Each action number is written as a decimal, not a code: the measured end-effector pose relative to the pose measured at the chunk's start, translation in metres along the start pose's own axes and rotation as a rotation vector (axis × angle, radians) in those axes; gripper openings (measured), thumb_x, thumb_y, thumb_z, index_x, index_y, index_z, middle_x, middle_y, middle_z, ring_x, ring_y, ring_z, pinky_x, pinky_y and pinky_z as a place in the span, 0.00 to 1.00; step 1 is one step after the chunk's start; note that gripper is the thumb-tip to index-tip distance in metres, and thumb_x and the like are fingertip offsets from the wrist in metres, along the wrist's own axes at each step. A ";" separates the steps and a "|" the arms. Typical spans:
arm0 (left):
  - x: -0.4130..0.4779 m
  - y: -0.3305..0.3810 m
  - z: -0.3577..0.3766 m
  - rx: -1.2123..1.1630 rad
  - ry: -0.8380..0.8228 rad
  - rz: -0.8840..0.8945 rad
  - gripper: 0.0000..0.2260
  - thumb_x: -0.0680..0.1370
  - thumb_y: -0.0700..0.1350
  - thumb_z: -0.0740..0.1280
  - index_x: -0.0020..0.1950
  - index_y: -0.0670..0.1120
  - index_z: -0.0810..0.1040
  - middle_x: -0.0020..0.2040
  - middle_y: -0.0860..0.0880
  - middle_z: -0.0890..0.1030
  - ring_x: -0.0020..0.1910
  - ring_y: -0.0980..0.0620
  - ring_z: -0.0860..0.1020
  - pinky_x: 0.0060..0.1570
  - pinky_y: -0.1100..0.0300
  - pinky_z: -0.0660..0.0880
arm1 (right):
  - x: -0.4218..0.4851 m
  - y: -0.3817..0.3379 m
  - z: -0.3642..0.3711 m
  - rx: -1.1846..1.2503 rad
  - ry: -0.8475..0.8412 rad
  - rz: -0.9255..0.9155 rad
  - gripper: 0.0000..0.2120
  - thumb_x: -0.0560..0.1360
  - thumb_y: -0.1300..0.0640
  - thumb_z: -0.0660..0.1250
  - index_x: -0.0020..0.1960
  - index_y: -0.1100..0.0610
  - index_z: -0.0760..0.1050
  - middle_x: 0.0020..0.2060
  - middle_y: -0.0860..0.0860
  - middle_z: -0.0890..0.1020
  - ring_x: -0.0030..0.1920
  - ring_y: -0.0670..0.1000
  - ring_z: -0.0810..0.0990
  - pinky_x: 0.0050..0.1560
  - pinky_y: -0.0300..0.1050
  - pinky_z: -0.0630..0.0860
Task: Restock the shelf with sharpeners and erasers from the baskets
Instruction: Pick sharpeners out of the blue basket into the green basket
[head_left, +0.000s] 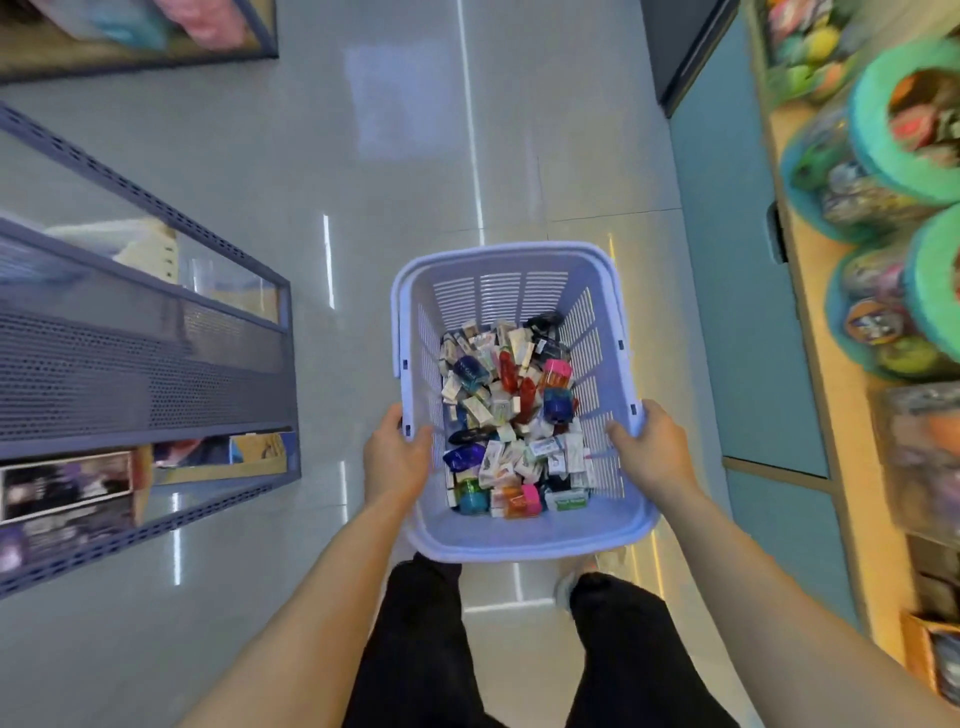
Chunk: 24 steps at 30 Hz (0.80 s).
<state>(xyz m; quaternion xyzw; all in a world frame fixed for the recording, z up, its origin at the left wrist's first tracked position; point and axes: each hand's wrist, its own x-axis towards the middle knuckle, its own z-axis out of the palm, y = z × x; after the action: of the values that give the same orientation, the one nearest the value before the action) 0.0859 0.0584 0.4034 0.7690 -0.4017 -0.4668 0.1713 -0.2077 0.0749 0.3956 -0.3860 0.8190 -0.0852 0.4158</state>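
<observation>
The person held a lavender plastic basket (524, 535) in both hands, out in front of the legs and above the grey tiled floor (415, 182) of a shop aisle. The left hand (397, 457) was clamped on the basket's left rim near its near corner, with the thumb hooked over the edge to the inside. The right hand (649, 447) gripped the right rim in the same way, thumb inside against the slotted wall and the fingers wrapped round the outside. The two hands were well apart, one on each side of the basket.

The basket's bottom was covered by a loose heap of small stationery items (511, 415): many pale little boxes mixed with coloured pieces in pink, blue, red and teal. Which were sharpeners and which erasers could not be told for most of them. The basket's handles (397, 312) lay folded down along the rim.

To the left stood a blue-grey perforated metal shelf (145, 364) with blurred goods on its lower level. To the right ran a wooden shelf (836, 415) carrying round teal tubs (878, 130) filled with colourful things too blurred to name, and a teal cabinet front (753, 338) stood below it. Under the basket showed black trousers (415, 649) and a light shoe (569, 587) on the floor.
</observation>
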 end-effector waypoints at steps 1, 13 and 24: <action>-0.013 0.015 -0.028 0.008 -0.015 0.011 0.05 0.81 0.40 0.67 0.56 0.48 0.77 0.47 0.49 0.82 0.45 0.47 0.81 0.42 0.56 0.80 | -0.023 -0.022 -0.014 0.000 0.012 0.005 0.13 0.80 0.54 0.68 0.58 0.62 0.73 0.48 0.58 0.81 0.41 0.58 0.78 0.36 0.45 0.70; 0.007 0.142 -0.197 -0.120 0.115 0.084 0.10 0.79 0.38 0.68 0.57 0.50 0.80 0.43 0.52 0.83 0.38 0.47 0.82 0.35 0.56 0.82 | -0.065 -0.237 -0.065 0.115 0.063 -0.167 0.10 0.79 0.60 0.69 0.58 0.61 0.75 0.46 0.55 0.80 0.45 0.58 0.81 0.33 0.42 0.68; 0.158 0.289 -0.219 -0.164 0.317 -0.014 0.07 0.79 0.41 0.69 0.52 0.53 0.79 0.46 0.46 0.84 0.43 0.37 0.83 0.41 0.41 0.82 | 0.124 -0.425 -0.126 0.051 -0.050 -0.357 0.09 0.78 0.59 0.70 0.56 0.60 0.75 0.47 0.55 0.82 0.42 0.55 0.79 0.34 0.42 0.69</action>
<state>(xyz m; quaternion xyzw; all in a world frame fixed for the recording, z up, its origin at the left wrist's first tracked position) 0.1790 -0.2672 0.6071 0.8191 -0.3248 -0.3722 0.2917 -0.1075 -0.3273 0.5951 -0.5167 0.7244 -0.1688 0.4240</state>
